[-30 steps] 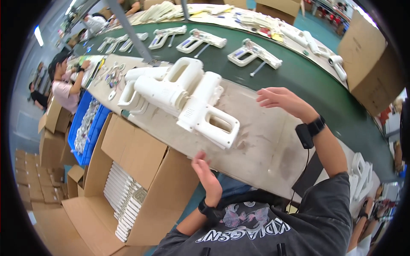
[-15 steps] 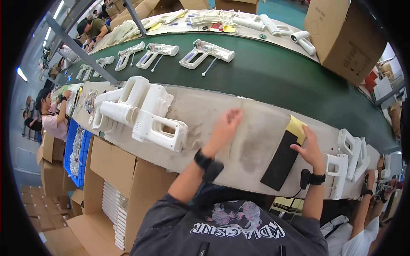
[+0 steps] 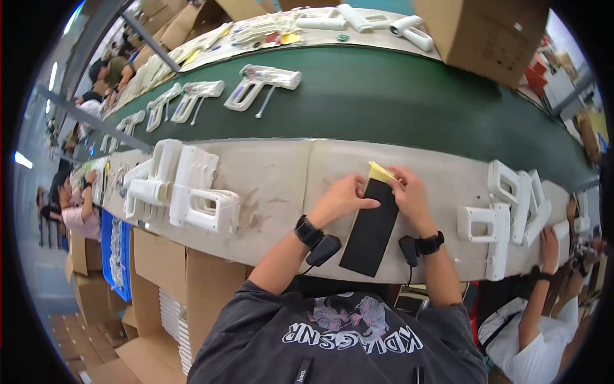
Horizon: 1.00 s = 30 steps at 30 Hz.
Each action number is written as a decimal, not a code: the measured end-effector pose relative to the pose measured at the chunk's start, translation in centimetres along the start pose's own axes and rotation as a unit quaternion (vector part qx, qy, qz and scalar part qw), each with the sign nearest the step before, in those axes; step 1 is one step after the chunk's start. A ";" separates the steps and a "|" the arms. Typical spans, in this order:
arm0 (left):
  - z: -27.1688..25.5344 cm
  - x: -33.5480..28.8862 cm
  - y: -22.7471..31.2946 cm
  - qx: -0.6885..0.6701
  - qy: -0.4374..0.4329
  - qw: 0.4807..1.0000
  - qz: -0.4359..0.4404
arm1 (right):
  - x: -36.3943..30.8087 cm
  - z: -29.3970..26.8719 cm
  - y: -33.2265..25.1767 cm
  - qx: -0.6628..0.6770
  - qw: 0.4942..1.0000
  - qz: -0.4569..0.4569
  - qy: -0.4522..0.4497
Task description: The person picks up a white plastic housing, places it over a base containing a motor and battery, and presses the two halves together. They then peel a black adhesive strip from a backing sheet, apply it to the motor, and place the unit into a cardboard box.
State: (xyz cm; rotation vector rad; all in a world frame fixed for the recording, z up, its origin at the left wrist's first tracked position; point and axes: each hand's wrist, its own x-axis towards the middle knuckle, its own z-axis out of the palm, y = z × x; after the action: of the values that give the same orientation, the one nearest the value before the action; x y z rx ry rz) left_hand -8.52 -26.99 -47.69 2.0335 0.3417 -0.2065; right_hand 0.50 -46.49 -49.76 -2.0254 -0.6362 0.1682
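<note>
A black rectangular sheet (image 3: 371,233) lies slantwise on the bench in front of me, with yellow backing paper (image 3: 377,173) showing at its far end. My left hand (image 3: 342,197) is closed at the sheet's upper left edge, thumb over the black face and fingers bent by the yellow end. On the other side, my right hand (image 3: 410,195) pinches the yellow paper at the far right corner. The fingertips partly cover that end, so how far the paper is lifted is hard to make out.
Stacked white gun-shaped shells (image 3: 204,208) stand left on the bench, more white shells (image 3: 483,224) right. Beyond runs a green conveyor (image 3: 384,96) carrying part-assembled guns (image 3: 262,86). An open carton (image 3: 160,262) and blue bin (image 3: 116,256) sit lower left. A co-worker's hand (image 3: 550,246) is far right.
My left hand has come right to the black sheet and closed at its edge. My right hand now pinches the yellow end. The conveyor's guns appear farther left as the view has shifted.
</note>
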 end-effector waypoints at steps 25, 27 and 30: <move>-12.2 -2.8 -5.4 -0.481 -0.353 0.793 0.120 | 36.1 20.3 -11.9 -0.395 0.878 -0.150 -0.222; -12.2 -2.8 -5.3 -0.510 -0.372 0.762 0.147 | 36.6 20.9 -12.1 -0.419 0.861 -0.126 -0.259; -12.5 -2.6 -5.7 -0.512 -0.369 0.757 0.169 | 37.5 20.2 -10.9 -0.385 0.881 -0.136 -0.239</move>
State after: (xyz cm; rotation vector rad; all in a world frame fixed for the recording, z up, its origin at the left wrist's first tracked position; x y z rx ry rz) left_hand -12.83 -13.83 -45.84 0.7715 -0.3736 -0.4531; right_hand 21.04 -7.84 -45.93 -2.6349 -1.4756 0.2827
